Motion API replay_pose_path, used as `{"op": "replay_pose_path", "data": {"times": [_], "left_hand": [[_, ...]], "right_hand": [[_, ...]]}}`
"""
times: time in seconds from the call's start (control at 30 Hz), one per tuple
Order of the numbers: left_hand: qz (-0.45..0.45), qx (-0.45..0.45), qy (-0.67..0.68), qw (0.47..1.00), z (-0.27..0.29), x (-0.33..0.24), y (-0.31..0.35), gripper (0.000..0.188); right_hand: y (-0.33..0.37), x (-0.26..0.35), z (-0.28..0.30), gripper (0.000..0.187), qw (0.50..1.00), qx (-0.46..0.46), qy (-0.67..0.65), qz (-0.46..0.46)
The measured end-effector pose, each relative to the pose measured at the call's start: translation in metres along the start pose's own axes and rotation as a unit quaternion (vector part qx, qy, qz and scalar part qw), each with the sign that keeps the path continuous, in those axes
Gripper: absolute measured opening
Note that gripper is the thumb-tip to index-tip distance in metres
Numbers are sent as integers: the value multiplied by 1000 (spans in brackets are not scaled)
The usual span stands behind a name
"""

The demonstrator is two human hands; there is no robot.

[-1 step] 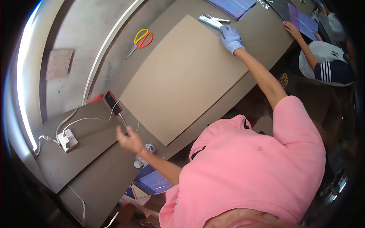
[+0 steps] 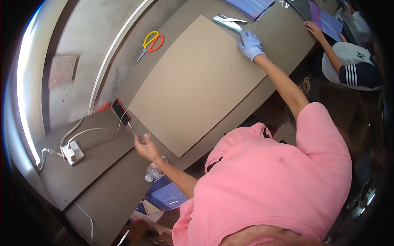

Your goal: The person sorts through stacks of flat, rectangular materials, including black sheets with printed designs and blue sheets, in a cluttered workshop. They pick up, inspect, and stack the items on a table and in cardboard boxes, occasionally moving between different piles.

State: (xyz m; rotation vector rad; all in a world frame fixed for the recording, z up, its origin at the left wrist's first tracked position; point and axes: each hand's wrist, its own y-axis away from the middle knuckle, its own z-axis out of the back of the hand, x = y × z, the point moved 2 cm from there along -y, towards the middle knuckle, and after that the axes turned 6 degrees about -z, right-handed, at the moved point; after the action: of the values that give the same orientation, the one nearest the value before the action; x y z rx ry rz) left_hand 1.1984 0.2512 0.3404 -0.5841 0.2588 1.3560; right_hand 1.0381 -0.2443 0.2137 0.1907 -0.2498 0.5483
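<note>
My right hand (image 2: 251, 46), in a pale blue-lilac glove, rests at the far edge of a large tan board (image 2: 197, 88). Its fingers lie stretched out beside the near end of a light teal plier-type stapler or punch (image 2: 228, 24); they are not wrapped round it. Bare, my left hand (image 2: 147, 149) hovers near the board's lower left corner with fingers loosely apart and nothing visible in them. Close by it are a white charging cable, a phone (image 2: 121, 111) with a red edge, and a clear plastic bottle (image 2: 152, 172).
Scissors (image 2: 149, 46) with yellow and red handles lie by the wall. A white power strip (image 2: 73, 153) sits on the left surface. Blue-purple sheets (image 2: 252, 7) are stacked at the far edge. Another person's hand (image 2: 314, 30) touches a purple sheet at far right.
My left hand has shifted right and slightly down, toward the board's corner. My right hand has slid a little back from the teal tool's end.
</note>
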Motion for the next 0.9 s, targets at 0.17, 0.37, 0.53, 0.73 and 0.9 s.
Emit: {"op": "replay_pose_path", "data": {"times": [0.17,0.37,0.53,0.73,0.9], "left_hand": [[137,170,-99,971,-89,102,38,58],[190,164,-17,968,-107,141,33,58],[169,173,30,970,-109,142,27,56],[110,144,-27,983,-98,115,26,54],[186,206,-3,961,-95,116,28,54]], "right_hand": [[55,-13,7,53,985,127,72,-94],[42,-24,38,49,964,245,-65,-86],[57,-35,40,55,974,153,-164,-42],[125,23,106,59,986,60,-143,58],[180,71,130,63,944,-2,-143,297]]}}
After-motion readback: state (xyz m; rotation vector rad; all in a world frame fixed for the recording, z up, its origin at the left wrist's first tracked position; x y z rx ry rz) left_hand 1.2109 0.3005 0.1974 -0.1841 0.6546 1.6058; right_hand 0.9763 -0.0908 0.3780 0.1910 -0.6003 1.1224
